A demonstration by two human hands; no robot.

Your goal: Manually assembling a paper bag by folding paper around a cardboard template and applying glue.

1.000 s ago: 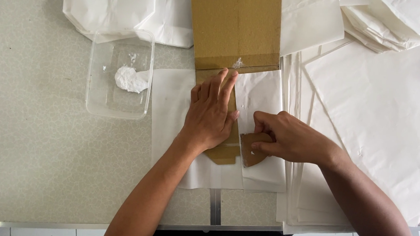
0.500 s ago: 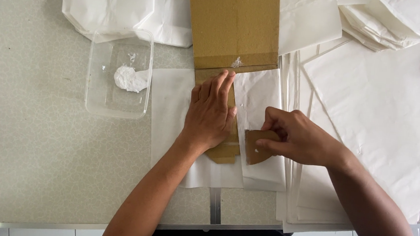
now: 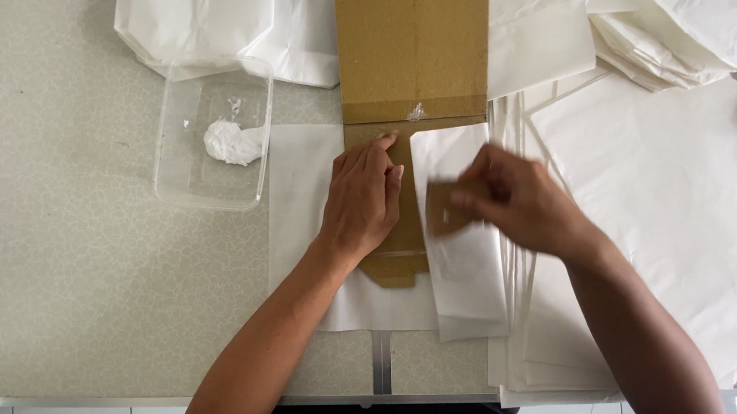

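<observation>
Since half a second ago, the right hand (image 3: 520,205) has slid its small card scrap (image 3: 448,208) up the folded paper, and it blurs with the motion; the left hand has not shifted.

Left of the cardboard template (image 3: 410,50) sits a clear tub (image 3: 212,131) with a dab of white paste (image 3: 230,141), close by, probably so the paste is in easy reach. The left hand (image 3: 362,202) lies flat, fingers together, pressing on the template's lower strip (image 3: 397,265), seemingly to pin it and the white sheet (image 3: 300,194) beneath. Just right of that strip lies the folded flap (image 3: 464,266). On it the right hand's fingers pinch the scrap, thumb under and fingertips on top, apparently to rub the fold down. Right of the template lies a stack of blank sheets (image 3: 671,202).
</observation>
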